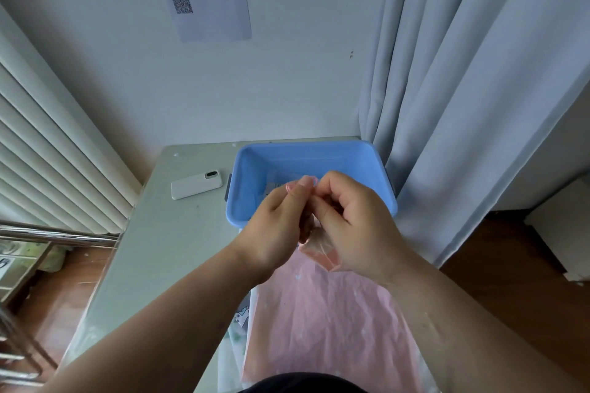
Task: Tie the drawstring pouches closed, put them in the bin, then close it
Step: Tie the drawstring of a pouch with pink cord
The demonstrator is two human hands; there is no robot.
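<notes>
A pink translucent drawstring pouch (322,319) hangs from my two hands down toward my lap, its gathered neck bunched between them. My left hand (277,230) pinches a thin pink drawstring at its fingertips. My right hand (354,220) has its fingers curled round the string and the pouch neck. Both hands meet in front of the open blue plastic bin (252,201), which stands at the back right of the table. A pale item lies on the bin floor, mostly hidden by my fingers. A second pouch with a printed pattern (239,325) peeks out under the pink one.
A white phone (195,185) lies on the grey-green table (166,239) left of the bin. A grey curtain (463,105) hangs close to the bin's right side. White slatted panels stand at the left, and wooden floor shows on both sides.
</notes>
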